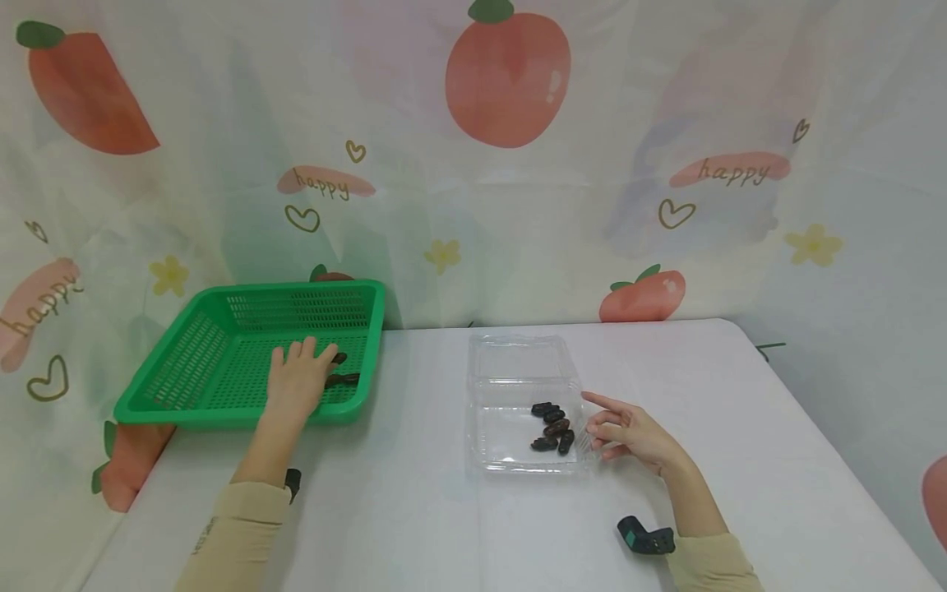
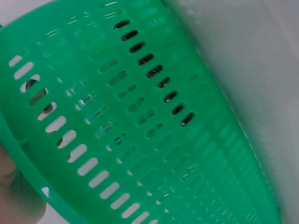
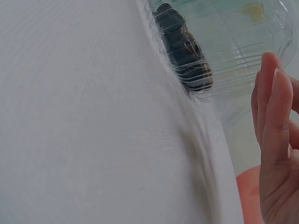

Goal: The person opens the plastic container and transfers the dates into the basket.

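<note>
My left hand (image 1: 299,378) reaches over the near rim into a green plastic basket (image 1: 222,411), its fingers spread. Right beside its thumb are dark, date-like fruits (image 1: 343,379) at the basket's right end. The left wrist view shows mostly the slotted basket wall (image 2: 154,140) from outside, with dark shapes behind the slots, so the fingertips are hidden there. A clear plastic clamshell box (image 1: 496,436) stands with its lid raised back, holding several more dark fruits (image 1: 556,427). My right hand (image 1: 629,432) is at the box's right side, index finger extended, others loosely bent, holding nothing.
Both things stand on a white-covered table (image 1: 422,510). Behind it hangs a fruit-printed curtain (image 1: 518,247). A black wrist device (image 1: 645,537) sits beside the right forearm.
</note>
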Motion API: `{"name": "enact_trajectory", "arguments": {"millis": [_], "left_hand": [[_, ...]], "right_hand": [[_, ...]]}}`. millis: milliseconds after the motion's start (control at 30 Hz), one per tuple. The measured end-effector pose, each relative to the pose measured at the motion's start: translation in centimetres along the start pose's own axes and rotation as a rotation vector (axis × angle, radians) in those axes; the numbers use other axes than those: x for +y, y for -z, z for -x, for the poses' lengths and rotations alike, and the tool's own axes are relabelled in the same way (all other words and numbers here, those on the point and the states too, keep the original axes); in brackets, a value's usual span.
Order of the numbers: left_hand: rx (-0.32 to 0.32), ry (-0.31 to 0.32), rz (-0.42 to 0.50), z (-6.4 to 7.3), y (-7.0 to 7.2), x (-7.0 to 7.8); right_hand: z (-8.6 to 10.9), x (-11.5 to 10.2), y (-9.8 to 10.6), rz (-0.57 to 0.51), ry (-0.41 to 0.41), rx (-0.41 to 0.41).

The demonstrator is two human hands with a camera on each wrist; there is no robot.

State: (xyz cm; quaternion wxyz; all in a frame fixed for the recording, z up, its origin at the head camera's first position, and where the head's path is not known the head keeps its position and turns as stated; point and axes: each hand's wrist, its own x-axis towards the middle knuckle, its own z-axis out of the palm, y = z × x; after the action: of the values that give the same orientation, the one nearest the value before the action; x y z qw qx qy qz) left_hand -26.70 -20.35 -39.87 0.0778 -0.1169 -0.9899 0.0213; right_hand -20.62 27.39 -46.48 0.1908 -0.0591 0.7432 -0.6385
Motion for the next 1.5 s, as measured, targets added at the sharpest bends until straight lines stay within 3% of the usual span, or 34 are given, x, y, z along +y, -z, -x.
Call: {"name": "enact_trajectory", "arguments": {"millis": [300, 667, 1100, 1300, 1500], "left_hand": [[-0.124, -0.054, -0.022, -0.5, 0.2, -0.3], [-0.238, -0.062, -0.019, -1.3, -0.1, -0.3], [-0.284, -0.081, -0.048, -1.6, -0.4, -0.3], [-0.226, -0.069, -0.004, -1.5, -0.4, -0.2], [-0.048, -0.045, 0.067, -1.4, -0.6, 0.1]], "right_hand": [[0.0, 0.0, 0.0, 0.008, -0.006, 0.007], [0.0, 0.1, 0.0, 0.001, 0.000, 0.006], [0.0, 0.1, -0.1, 0.002, -0.010, 0.016], [0.0, 0.1, -0.1, 0.000, -0.009, 0.016], [0.0, 0.0, -0.1, -0.010, -0.005, 0.012]]}}
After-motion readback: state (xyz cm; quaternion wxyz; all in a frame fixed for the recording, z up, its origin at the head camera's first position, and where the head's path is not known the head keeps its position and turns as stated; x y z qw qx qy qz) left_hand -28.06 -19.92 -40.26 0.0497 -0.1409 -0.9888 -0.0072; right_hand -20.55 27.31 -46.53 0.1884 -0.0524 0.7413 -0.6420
